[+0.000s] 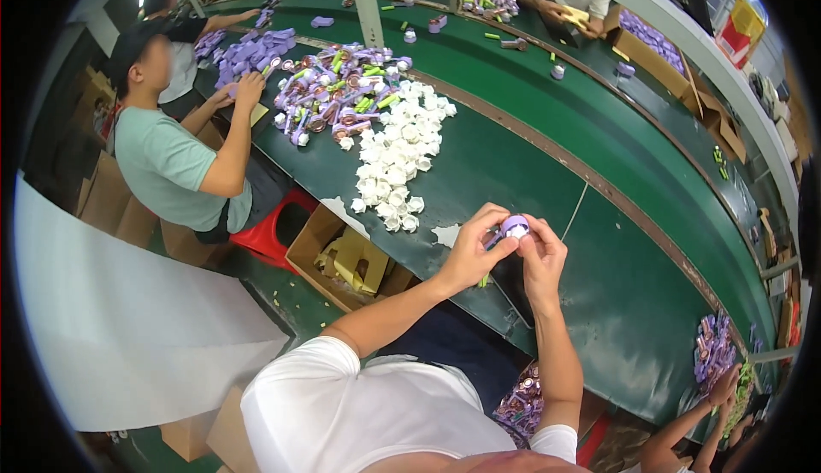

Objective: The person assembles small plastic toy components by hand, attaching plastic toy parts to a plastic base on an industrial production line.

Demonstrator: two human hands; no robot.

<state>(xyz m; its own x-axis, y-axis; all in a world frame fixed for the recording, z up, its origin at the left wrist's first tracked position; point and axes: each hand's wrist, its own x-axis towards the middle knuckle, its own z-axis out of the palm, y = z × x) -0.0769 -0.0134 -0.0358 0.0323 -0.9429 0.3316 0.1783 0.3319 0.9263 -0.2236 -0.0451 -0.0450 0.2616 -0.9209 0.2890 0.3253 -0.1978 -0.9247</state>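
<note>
**benchwatcher:** While the person in the green shirt (167, 161) sorts at the far left, past the heap of white caps (398, 152), the left hand (469, 255) pinches a small purple round piece (515, 227) from its left side, over the green table (599, 302).

**lurker22:** And the right hand (540, 259) grips it from the right, fingertips only. Looks light, hard plastic, probably slick. I'd hold it by the rim and go easy on the white insert.
</note>
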